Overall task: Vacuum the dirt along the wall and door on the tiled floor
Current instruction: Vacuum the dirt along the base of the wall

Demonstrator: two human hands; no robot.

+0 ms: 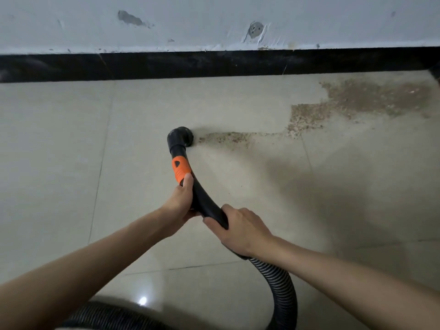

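A black vacuum handle tube (202, 201) with an orange collar (181, 169) ends in a round black nozzle (181, 136) that sits on the beige tiled floor (59, 151). My left hand (181, 201) grips the tube just below the orange collar. My right hand (240, 227) grips the tube lower down, where the ribbed hose (281, 289) begins. Brown dirt (226, 137) starts right beside the nozzle and widens in steps into a large patch (371, 98) toward the wall at the right.
A black skirting board (166, 64) runs along the foot of a scuffed white wall (190, 22). The ribbed hose loops down to the bottom edge, and another stretch of it (107, 317) lies at the lower left. A shadow falls on the tiles at right.
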